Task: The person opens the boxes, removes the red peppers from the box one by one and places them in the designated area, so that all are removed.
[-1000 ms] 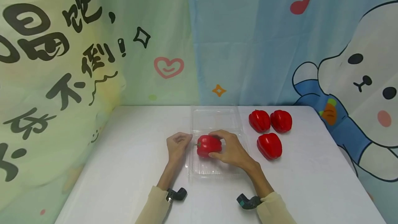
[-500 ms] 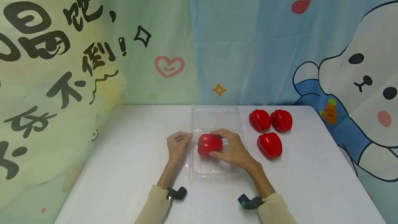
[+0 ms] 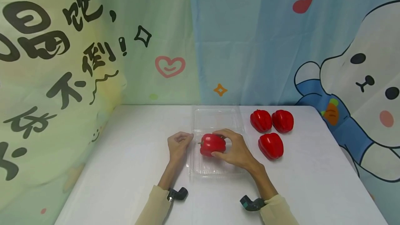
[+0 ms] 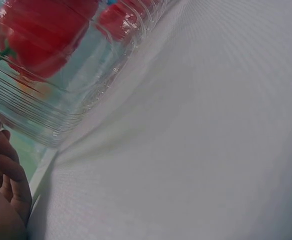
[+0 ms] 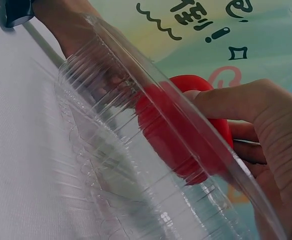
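In the head view, my right hand (image 3: 234, 150) holds a red bell pepper (image 3: 212, 145) in the base of a hinged clear plastic box (image 3: 204, 174). Its stem points left. From the right wrist, the pepper (image 5: 173, 135) shows partly through the clear wall, thumb on its near side and fingers beyond. My left hand (image 3: 179, 145) is at the box's left rim. The left wrist view has its fingers (image 4: 19, 185) pinching that edge beside the ribbed wall (image 4: 35, 110). Whether the pepper touches the box floor is unclear.
Three more red bell peppers lie right of the box: one at the back (image 3: 260, 121), another beside it (image 3: 282, 121) and one nearer (image 3: 271, 146). The box's lid (image 3: 215, 118) lies folded back on the white table (image 3: 140, 169). A printed curtain (image 3: 250, 61) hangs behind.
My right hand and the pepper have shifted slightly to the right within the box. The left hand has stayed at the rim, and the other peppers have not moved.
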The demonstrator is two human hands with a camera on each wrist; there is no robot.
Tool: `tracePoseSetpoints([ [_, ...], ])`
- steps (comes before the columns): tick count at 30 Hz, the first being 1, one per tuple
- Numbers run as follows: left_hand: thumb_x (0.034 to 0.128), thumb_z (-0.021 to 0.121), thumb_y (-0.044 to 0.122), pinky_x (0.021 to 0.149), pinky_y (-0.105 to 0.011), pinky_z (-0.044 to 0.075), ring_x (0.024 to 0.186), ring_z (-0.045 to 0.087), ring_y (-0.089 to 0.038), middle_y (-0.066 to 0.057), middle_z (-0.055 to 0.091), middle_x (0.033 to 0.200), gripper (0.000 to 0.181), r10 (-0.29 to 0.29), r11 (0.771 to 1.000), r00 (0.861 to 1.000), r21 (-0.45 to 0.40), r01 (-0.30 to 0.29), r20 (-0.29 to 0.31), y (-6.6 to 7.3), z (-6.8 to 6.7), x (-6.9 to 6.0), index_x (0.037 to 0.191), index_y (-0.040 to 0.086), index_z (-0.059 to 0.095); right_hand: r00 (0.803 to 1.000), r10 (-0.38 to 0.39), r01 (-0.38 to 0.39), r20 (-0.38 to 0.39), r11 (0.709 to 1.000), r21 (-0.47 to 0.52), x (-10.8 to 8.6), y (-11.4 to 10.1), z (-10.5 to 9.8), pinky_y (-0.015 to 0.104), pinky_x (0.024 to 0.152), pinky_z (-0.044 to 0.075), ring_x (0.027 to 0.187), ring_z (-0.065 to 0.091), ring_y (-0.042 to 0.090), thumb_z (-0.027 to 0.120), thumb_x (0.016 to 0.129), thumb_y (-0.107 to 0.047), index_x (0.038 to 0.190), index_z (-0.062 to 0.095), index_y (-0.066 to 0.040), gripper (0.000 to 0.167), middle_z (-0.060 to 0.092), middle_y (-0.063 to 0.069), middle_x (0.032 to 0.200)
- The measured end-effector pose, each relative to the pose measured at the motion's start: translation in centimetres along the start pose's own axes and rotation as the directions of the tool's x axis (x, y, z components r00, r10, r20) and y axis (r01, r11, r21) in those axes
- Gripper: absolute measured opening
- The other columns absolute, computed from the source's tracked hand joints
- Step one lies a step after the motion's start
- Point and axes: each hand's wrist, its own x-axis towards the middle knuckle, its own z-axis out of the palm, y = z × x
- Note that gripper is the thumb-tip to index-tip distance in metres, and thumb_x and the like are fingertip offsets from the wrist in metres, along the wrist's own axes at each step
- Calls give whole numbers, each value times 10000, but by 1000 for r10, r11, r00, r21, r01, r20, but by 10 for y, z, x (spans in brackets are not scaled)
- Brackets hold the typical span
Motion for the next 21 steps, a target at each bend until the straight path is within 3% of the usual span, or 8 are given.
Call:
tracePoseSetpoints([
  [8,924,836,164,603,-195,485,616,619,-90,-190,771,772,170,6,1000,1000,7,-6,4,-1,-1,0,902,6,777,1000,-2,2,1,1000,4,0,1,0,514,1013,634,1266,719,275,1007,725,-235,1406,705,-123,753,753,39,1401],
  [21,926,833,157,602,-195,469,621,604,-93,-161,772,782,139,-22,1000,1000,4,22,5,2,-1,0,905,29,785,1000,-14,14,-16,1000,12,-2,0,-5,540,1001,635,1254,725,294,1006,732,-229,1406,703,-112,748,754,56,1396],
])
